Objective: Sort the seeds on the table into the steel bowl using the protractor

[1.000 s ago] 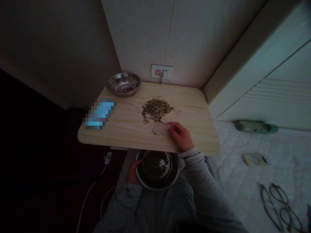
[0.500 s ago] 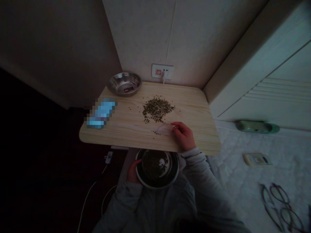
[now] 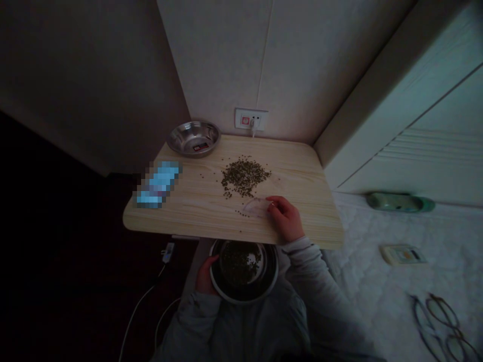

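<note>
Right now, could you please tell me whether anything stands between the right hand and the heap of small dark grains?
Nothing visible blocks the way: only wooden tabletop separates the right hand from the heap of grains. The transparent sheet in its fingers reaches left, along the heap's near side.

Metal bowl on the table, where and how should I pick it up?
I'd pinch the bowl by its near-right rim, coming down from above, thumb inside and fingers outside. It sits upright with its mouth open and sides flaring, so the rim is exposed, while the wall behind crowds the far side.
</note>
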Available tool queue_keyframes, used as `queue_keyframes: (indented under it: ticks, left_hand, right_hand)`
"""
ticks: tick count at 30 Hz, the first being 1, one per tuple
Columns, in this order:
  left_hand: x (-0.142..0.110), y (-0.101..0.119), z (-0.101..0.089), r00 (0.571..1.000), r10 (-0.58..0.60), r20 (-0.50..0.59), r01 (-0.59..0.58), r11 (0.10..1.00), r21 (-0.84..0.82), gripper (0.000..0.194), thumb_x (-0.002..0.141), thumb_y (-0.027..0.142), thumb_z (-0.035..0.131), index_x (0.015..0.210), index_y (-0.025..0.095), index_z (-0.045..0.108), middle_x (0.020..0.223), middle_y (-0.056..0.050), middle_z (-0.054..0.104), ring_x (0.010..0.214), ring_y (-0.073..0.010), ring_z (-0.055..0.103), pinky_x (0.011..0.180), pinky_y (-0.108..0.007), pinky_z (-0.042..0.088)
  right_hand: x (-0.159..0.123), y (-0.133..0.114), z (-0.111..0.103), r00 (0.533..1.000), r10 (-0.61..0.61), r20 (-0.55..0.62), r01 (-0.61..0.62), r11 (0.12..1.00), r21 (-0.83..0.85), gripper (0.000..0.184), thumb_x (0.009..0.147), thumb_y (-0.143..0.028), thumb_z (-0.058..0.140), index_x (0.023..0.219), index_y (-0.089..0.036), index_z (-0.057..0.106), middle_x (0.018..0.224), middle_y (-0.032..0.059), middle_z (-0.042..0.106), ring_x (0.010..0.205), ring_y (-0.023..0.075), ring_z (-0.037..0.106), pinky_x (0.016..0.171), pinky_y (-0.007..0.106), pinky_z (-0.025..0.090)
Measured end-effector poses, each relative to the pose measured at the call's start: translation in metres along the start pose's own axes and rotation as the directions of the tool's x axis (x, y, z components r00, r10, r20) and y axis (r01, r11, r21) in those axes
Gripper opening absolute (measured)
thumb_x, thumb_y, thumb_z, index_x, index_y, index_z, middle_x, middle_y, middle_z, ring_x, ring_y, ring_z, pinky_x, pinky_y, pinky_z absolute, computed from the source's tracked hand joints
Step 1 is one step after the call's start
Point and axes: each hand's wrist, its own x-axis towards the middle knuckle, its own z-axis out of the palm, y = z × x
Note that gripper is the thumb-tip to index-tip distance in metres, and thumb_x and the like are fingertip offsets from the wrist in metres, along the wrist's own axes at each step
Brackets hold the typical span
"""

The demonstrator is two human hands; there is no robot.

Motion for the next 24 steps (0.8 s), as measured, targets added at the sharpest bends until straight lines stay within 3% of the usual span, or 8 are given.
queue_keyframes:
  ticks: [7,13,20,24]
  left_hand:
    - [-0.004,0.003,0.003,1.0,0.021,-0.019,-0.021,1.0,0.011,0.024,0.067,0.013,0.047,0.048,0.015,0.062,0.055,-0.008,0.066,0.084,-0.0275,0.057,0.078,-0.04,0.042]
    - [-0.002,0.02,-0.003,0.99,0.124,-0.068,-0.124,0.992,0.013,0.022,0.068,0.013,0.046,0.054,0.013,0.063,0.055,-0.008,0.066,0.082,-0.0261,0.058,0.077,-0.039,0.042]
    - [-0.007,0.01,0.006,0.999,0.026,-0.044,-0.026,1.0,0.009,0.02,0.067,0.015,0.046,0.055,0.014,0.063,0.061,-0.009,0.067,0.088,-0.0289,0.055,0.079,-0.044,0.04]
    - [-0.006,-0.003,0.01,0.999,-0.026,0.028,0.024,0.999,0.045,0.022,0.068,0.015,0.046,0.053,0.013,0.063,0.057,-0.009,0.066,0.088,-0.0286,0.055,0.081,-0.04,0.039]
  right_hand:
    - [0.0,-0.002,-0.001,0.999,-0.01,0.052,0.011,0.999,-0.037,0.023,0.07,-0.022,0.042,0.09,-0.017,0.054,0.062,-0.0015,0.05,0.056,0.0102,0.045,0.056,0.022,0.036]
    - [-0.001,0.0,0.0,0.996,-0.035,0.081,0.04,0.997,-0.06,0.024,0.072,-0.025,0.042,0.091,-0.018,0.054,0.061,-0.0013,0.051,0.057,0.0106,0.045,0.056,0.023,0.036]
    - [-0.001,0.001,-0.001,0.992,-0.06,0.11,0.068,0.995,-0.068,0.026,0.071,-0.025,0.043,0.093,-0.018,0.055,0.065,-0.0006,0.052,0.061,0.0111,0.047,0.06,0.023,0.037]
    - [-0.001,0.003,-0.002,0.989,-0.071,0.127,0.077,0.996,-0.044,0.026,0.071,-0.024,0.043,0.093,-0.018,0.055,0.066,-0.0004,0.053,0.062,0.0111,0.048,0.062,0.024,0.038]
